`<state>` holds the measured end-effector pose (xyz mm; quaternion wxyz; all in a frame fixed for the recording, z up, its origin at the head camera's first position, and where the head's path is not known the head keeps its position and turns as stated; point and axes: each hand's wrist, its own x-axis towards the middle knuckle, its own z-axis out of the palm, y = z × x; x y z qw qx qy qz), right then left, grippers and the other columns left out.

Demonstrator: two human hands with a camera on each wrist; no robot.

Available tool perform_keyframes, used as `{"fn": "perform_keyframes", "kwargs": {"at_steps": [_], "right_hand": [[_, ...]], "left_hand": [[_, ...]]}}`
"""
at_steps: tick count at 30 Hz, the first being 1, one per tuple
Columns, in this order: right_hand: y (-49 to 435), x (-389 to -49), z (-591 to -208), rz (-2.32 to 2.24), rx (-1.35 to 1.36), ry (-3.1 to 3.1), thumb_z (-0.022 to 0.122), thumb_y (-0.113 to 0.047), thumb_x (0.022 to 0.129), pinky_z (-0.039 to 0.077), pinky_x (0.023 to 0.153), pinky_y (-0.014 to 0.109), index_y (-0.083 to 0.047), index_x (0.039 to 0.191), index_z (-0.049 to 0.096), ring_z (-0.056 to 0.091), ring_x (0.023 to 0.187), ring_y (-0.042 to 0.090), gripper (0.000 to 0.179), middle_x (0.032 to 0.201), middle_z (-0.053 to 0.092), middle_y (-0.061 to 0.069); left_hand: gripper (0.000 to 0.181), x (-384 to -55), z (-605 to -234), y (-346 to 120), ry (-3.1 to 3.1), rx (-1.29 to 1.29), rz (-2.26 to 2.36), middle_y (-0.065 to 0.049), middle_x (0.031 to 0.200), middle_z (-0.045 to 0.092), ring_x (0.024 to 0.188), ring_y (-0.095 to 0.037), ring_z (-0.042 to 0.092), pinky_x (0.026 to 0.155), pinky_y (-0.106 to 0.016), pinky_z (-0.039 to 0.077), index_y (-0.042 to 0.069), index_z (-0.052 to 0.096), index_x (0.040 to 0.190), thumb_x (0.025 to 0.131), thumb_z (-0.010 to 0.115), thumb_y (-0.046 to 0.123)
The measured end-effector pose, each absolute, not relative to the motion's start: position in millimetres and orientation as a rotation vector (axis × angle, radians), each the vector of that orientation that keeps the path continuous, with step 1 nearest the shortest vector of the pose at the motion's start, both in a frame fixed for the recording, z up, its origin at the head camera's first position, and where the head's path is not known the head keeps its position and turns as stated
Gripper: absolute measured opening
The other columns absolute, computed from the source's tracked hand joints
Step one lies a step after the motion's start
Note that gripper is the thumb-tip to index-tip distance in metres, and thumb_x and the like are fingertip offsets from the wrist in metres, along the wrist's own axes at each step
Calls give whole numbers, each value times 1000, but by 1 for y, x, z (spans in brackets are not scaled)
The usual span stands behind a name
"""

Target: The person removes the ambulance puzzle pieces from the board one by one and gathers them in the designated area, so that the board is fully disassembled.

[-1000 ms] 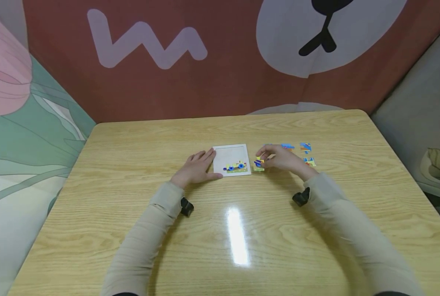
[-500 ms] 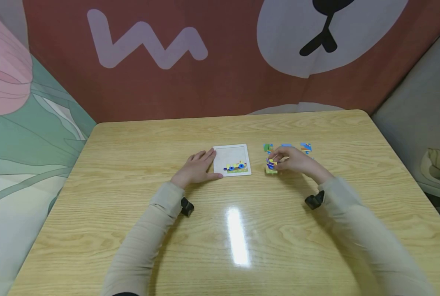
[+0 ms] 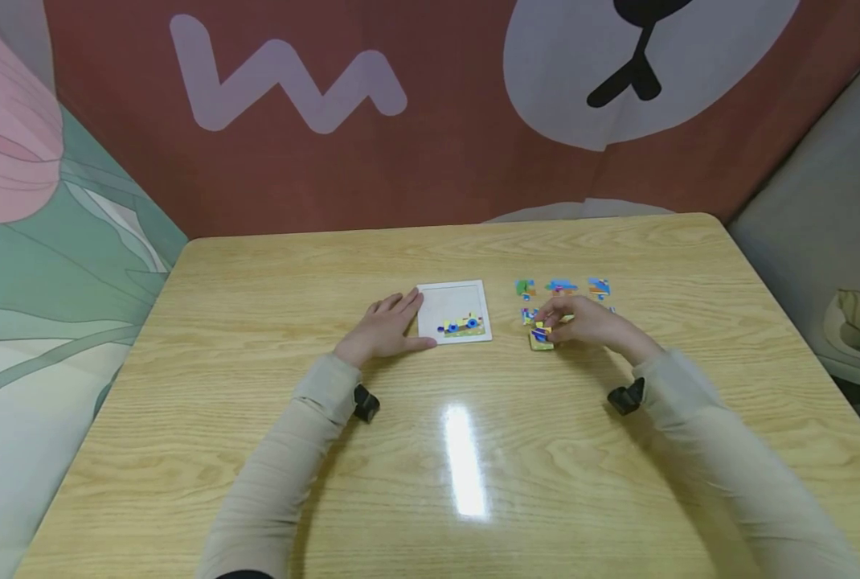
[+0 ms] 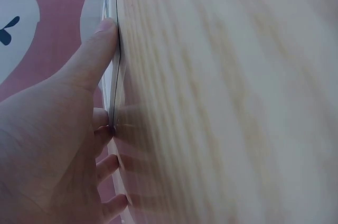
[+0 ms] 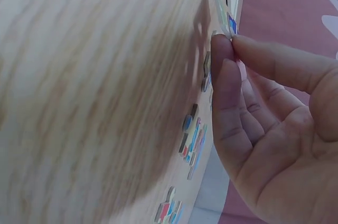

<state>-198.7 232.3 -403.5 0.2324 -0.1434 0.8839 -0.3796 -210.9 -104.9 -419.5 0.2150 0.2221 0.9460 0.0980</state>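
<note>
A white puzzle tray [image 3: 450, 293] lies on the table, with joined yellow-and-blue puzzle pieces [image 3: 462, 326] along its lower right edge. My left hand [image 3: 382, 331] rests at the tray's left side, thumb by the lower corner and fingers spread along the edge. Between thumb and fingertips my right hand [image 3: 582, 323] pinches a yellow-and-blue puzzle piece [image 3: 541, 338], to the right of the tray. In the right wrist view this puzzle piece [image 5: 226, 18] is tilted and held off the wood, seen nearly edge-on.
Loose puzzle pieces lie behind the right hand: a green one [image 3: 525, 287], a blue one [image 3: 563, 286] and another blue one [image 3: 599, 287]. One more small piece [image 3: 527, 316] is beside the fingers. The wooden table [image 3: 314, 273] meets a reddish-brown wall [image 3: 430, 177] at the back.
My right hand has moved away from the tray, rightward and slightly nearer, with the puzzle piece still pinched. Pieces it covered now show. The left hand and tray stay put.
</note>
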Motion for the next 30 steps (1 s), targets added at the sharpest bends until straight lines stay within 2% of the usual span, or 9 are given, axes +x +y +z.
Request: {"fn": "perform_keyframes", "kwargs": {"at_steps": [8, 16, 30], "right_hand": [[232, -197, -406, -1026, -405, 2398, 63, -1, 87, 48, 70, 23, 4, 114, 61, 55, 86, 12, 27, 98, 64, 14], [232, -194, -406, -1026, -438, 2383, 64, -2, 86, 46, 74, 23, 5, 114, 60, 56, 90, 15, 29, 101, 64, 17], [230, -193, -407, -1048, -432, 2333, 64, -1, 87, 47, 73, 19, 8, 113, 58, 55, 87, 12, 28, 96, 64, 15]], "left_hand": [[93, -211, -418, -105, 2625, 622, 272, -1, 163, 1, 151, -29, 6, 122, -52, 9, 14, 3, 155, 90, 48, 63], [92, -211, -418, -105, 2624, 615, 267, -1, 163, 0, 151, -29, 6, 122, -52, 8, 14, 3, 155, 90, 48, 63], [92, -210, -417, -104, 2620, 598, 269, -1, 163, 0, 151, -29, 6, 122, -51, 8, 15, 3, 155, 90, 47, 64]]}}
